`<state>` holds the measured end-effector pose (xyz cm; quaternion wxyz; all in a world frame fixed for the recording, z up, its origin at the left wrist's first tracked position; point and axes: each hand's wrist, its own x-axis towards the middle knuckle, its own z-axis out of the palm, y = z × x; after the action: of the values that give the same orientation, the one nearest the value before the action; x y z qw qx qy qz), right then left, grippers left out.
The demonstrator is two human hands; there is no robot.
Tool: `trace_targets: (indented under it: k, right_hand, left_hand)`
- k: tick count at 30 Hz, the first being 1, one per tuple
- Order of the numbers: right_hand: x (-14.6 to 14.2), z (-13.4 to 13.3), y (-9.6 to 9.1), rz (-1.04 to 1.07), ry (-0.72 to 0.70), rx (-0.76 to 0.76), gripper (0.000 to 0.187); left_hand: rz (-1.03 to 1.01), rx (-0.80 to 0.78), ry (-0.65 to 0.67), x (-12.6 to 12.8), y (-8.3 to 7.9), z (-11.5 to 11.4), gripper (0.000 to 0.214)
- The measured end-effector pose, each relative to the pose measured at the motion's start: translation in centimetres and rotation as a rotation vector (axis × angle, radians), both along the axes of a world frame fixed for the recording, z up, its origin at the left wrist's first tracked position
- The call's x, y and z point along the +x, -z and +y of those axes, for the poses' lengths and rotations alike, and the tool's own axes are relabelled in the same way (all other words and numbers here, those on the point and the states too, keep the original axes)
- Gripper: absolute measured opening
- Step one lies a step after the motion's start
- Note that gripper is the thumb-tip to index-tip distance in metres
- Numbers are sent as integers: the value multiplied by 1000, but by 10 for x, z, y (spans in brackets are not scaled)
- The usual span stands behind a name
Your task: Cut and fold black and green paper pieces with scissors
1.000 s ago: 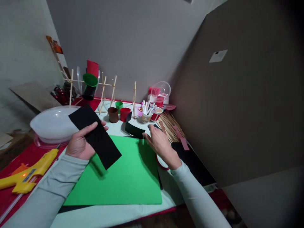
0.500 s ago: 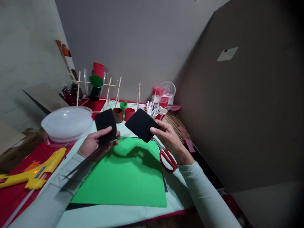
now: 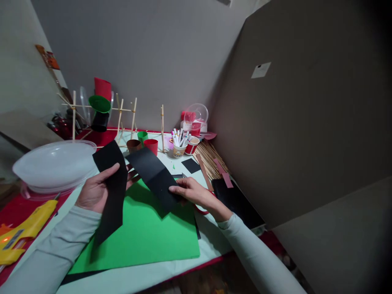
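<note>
In the head view, a long strip of matte black paper (image 3: 112, 192) is gripped by the left hand (image 3: 93, 192), the thumb laid across its front and the fingers closed behind it; the strip hangs limp, curving down over the flat green paper sheet (image 3: 147, 239). A second, wider black paper strip (image 3: 153, 173), creased across its middle, is pinched at its lower end by the closed fingers of the right hand (image 3: 192, 192) and is held tilted just above the green sheet. The two strips are seen close together, almost touching at their upper ends. Behind them a brown paper cup (image 3: 134, 145) and a red paper cup (image 3: 151, 145) are placed. A white oval plastic dish (image 3: 52, 163) and a yellow glue gun (image 3: 23, 228) lie to the left, and red scissor handles (image 3: 202, 211) are partly hidden under the right hand
</note>
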<state>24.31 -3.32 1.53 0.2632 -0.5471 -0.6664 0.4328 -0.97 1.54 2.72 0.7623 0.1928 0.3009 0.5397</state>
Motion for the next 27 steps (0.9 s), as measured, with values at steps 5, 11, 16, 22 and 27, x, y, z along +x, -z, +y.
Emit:
trace_targets:
  k: [5, 11, 16, 22, 27]
  right_hand:
    - [31, 13, -16, -186, 119, 67, 21]
    - [84, 33, -31, -657, 254, 109, 32]
    - [69, 29, -25, -1041, 366, 271, 35]
    - [24, 38, -6, -1165, 116, 398, 31]
    - [29, 48, 1, -1171, 13, 371, 32]
  left_hand:
    - [34, 72, 42, 8, -7, -10, 35]
    - [114, 80, 11, 6, -5, -7, 33]
    - [154, -48, -91, -7, 0, 3, 28]
    - [6, 31, -140, -14, 4, 11, 23]
    - [-25, 57, -172, -18, 3, 11, 18]
